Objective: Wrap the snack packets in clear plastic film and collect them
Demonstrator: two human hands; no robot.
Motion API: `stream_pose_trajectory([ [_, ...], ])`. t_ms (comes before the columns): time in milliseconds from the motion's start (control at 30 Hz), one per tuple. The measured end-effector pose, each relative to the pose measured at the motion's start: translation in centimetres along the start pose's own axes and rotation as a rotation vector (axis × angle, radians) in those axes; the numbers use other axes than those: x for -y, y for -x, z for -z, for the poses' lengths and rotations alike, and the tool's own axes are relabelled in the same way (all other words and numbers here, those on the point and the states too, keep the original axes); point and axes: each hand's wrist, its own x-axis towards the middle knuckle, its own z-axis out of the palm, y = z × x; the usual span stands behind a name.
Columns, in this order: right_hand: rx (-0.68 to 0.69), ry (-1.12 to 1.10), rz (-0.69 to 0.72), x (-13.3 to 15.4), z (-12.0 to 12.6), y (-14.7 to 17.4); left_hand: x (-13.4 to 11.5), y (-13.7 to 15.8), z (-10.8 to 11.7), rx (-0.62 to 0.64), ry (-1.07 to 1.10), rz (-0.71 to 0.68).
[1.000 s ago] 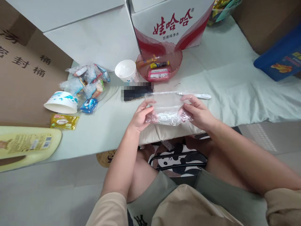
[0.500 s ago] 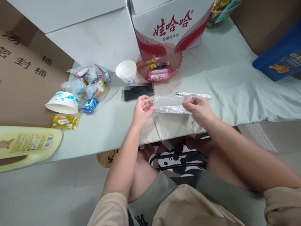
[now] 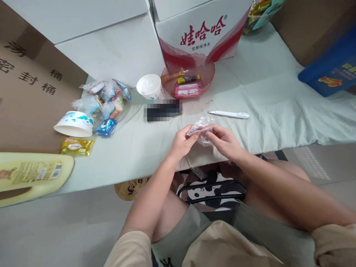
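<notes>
Both my hands pinch a crumpled clear plastic wrapper just above the table's front edge. My left hand is closed on its left side. Thumb and fingers of my right hand grip its right side. Whether anything lies inside the folds I cannot tell. Behind my hands, to the right, a white utility knife lies on the cloth. A dark, partly pixelated flat object lies behind and left of my left hand.
A pink bowl with a few packets stands behind, beside a white paper cup. Wrapped snacks, another paper bowl, a golden packet and a yellow jug are left. A blue container is right, cartons behind.
The plastic, stretched out flat before, is now bunched up between my hands. My hands have come together and nearer to me; my left hand has closed on the plastic.
</notes>
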Motion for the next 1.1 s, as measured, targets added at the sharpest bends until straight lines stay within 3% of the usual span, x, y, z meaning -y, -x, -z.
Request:
stream_pose_trajectory([
  [133, -0.301, 0.112, 0.024, -0.7, 0.5, -0.4, -0.4, -0.2, 0.7, -0.024, 0.016, 0.041],
  [167, -0.293, 0.071, 0.02, -0.9, 0.6, -0.4, -0.4, -0.2, 0.8, -0.002, 0.033, 0.064],
  [267, -0.062, -0.102, -0.081, -1.1, 0.4, -0.5, -0.5, -0.1, 0.7, 0.013, 0.057, 0.131],
  [333, 0.023, -0.116, -0.165, -1.0, 0.0, -0.6, -0.5, -0.1, 0.6, -0.007, 0.107, 0.16],
  [433, -0.076, -0.096, -0.186, -0.9, -0.7, -1.1, -0.2, -0.2, 0.7, 0.031, 0.164, 0.209],
  [567, -0.243, -0.2, -0.181, -1.1, -1.0, -2.3, 0.2, -0.3, 1.8, 0.009, 0.061, 0.221],
  [667, -0.238, -0.218, -0.167, -1.4, -1.2, -3.4, 0.2, -0.4, 2.4, -0.083, 0.12, 0.153],
  [800, -0.069, -0.142, -0.084, -1.4, -2.0, -4.2, -0.1, -0.7, 2.4, -0.252, 0.165, 0.197],
  [867, -0.032, -0.121, -0.043, -1.3, -2.4, -4.3, -0.3, -1.0, 3.0, -0.365, 0.108, 0.156],
  [967, -0.029, -0.126, -0.065, -1.4, -2.5, -4.2, -1.6, -1.9, 5.4, -0.619, -0.021, -0.003],
  [1100, 0.003, -0.053, -0.11, -1.5, -2.4, -4.1, -5.8, -5.3, 9.8, -0.904, -0.297, -0.191],
])
